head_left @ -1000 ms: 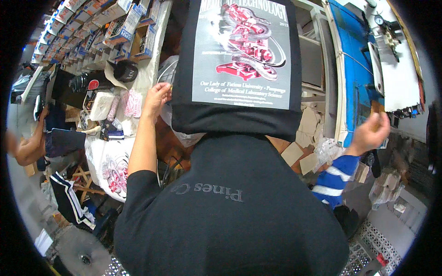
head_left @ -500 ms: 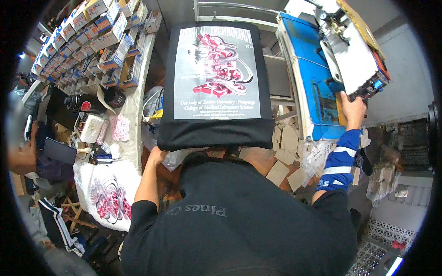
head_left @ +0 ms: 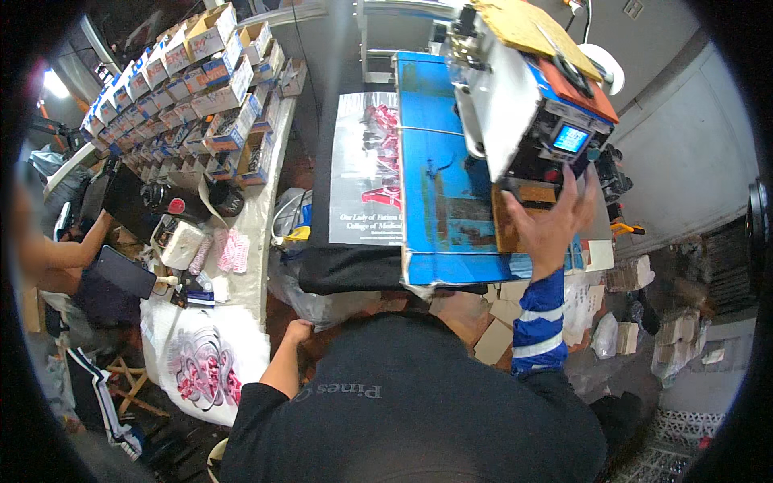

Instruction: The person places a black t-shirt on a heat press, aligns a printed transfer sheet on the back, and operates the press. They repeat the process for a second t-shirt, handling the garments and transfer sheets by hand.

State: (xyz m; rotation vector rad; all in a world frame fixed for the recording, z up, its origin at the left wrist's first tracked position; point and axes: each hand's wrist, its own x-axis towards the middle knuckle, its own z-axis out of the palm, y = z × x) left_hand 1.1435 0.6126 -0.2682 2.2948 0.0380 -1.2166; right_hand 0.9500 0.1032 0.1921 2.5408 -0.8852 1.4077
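"Where is the printed black cloth (head_left: 358,193)?"
"Straight ahead, its right part hidden by the blue press plate (head_left: 447,177)."
"How is the right hand (head_left: 555,217) held?"
"With fingers spread, at the control box (head_left: 555,121)."
"And the left hand (head_left: 298,332)?"
"Curled near the cloth's lower edge; whether anything is pinched cannot be told."

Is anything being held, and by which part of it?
Can't be told for sure: the right grip is at the lower front of the control box, below the lit screen. The left grip is curled, nothing visible in it.
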